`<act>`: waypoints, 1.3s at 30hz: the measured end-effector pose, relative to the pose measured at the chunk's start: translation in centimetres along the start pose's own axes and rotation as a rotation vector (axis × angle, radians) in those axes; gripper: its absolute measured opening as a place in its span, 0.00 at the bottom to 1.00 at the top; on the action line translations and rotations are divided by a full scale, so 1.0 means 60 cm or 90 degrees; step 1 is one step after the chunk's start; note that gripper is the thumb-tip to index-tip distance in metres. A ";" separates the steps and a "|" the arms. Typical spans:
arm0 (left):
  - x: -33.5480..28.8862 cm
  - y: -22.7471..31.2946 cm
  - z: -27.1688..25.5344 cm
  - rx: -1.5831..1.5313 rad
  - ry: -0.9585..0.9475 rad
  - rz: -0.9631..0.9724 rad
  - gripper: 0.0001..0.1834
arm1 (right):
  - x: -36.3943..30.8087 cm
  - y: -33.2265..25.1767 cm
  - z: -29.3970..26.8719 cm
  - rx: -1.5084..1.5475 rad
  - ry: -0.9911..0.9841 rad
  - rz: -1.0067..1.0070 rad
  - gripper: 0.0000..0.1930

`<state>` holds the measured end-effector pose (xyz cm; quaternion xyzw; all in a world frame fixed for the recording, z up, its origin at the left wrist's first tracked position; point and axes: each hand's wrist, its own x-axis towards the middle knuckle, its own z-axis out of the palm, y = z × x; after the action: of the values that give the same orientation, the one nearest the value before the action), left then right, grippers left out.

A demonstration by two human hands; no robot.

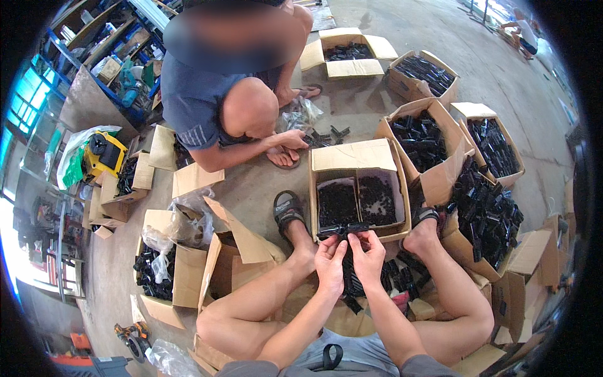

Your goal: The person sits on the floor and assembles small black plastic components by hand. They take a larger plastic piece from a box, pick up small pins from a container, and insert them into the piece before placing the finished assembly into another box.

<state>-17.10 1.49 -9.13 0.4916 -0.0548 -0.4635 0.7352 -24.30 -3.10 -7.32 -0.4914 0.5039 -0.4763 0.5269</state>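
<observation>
My left hand [330, 256] and my right hand [369, 254] meet in front of me, both pinching a small black plastic part [344, 230] held between the fingertips. Just beyond them stands an open cardboard box [355, 156] split into two compartments full of tiny black pieces [338, 202]. Below my hands lies a pile of longer black plastic parts [352, 283] between my bare legs. My sandalled feet [287, 210] rest on either side of the box.
Another person [213, 94] crouches across from me, a hand on black parts [323, 135] on the concrete floor. Open cartons of black parts [421, 135] crowd the right side and back. More cartons [163, 270], plastic bags and a yellow tool [103, 154] sit left.
</observation>
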 end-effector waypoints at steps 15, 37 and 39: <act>-0.002 -0.001 -0.010 -0.006 0.000 -0.001 0.15 | -0.002 -0.017 -0.004 -0.094 -0.002 -0.076 0.06; -0.016 -0.007 -0.013 -0.013 -0.015 -0.042 0.14 | -0.020 0.020 -0.002 0.057 0.049 0.016 0.06; -0.016 -0.008 -0.015 0.033 0.014 -0.031 0.15 | -0.022 0.024 0.000 -0.026 0.072 0.011 0.08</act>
<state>-17.45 2.75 -9.62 0.5171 -0.0466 -0.4740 0.7112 -24.33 -1.68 -8.70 -0.4701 0.5468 -0.4885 0.4913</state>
